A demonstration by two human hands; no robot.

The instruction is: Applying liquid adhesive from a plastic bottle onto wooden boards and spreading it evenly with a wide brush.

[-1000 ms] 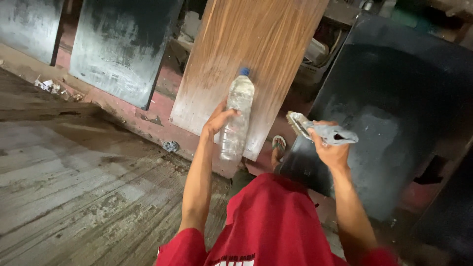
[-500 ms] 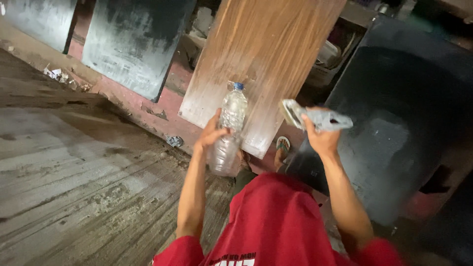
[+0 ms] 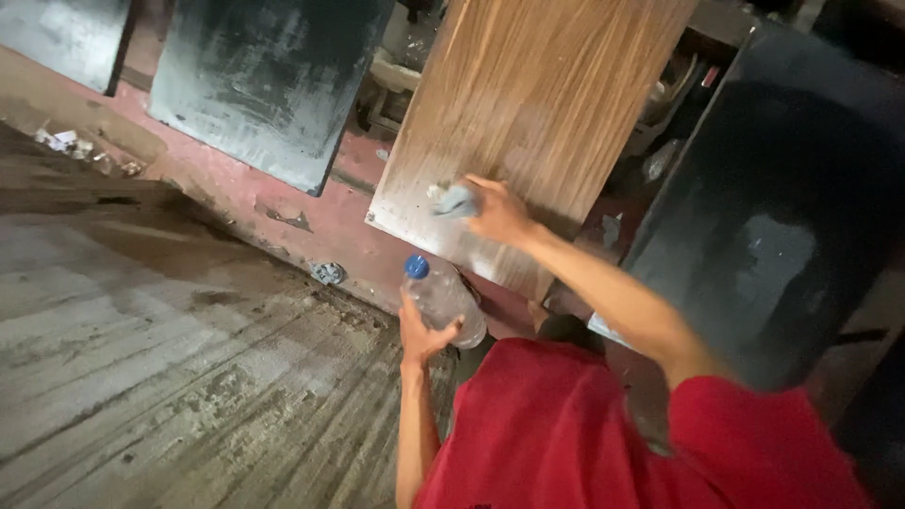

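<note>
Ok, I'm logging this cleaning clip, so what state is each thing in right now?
Plastic bottle: capped, tilted, looks nearly empty.
Left hand: gripping the bottle.
Right hand: closed on a scrub brush, pressed to the wooden board.
Wooden board: leaning, whitish smears on its lower part.
Dark panels: leaning, smeared.

left hand (image 3: 421, 332) curled low, right hand (image 3: 494, 211) outstretched

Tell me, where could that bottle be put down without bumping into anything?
The widest bare patch is the wet concrete floor left of the left hand and its plastic bottle. The red ledge between the dark panel and wooden board offers a narrower strip. It is crowded around the right hand and brush, and behind the boards.
</note>
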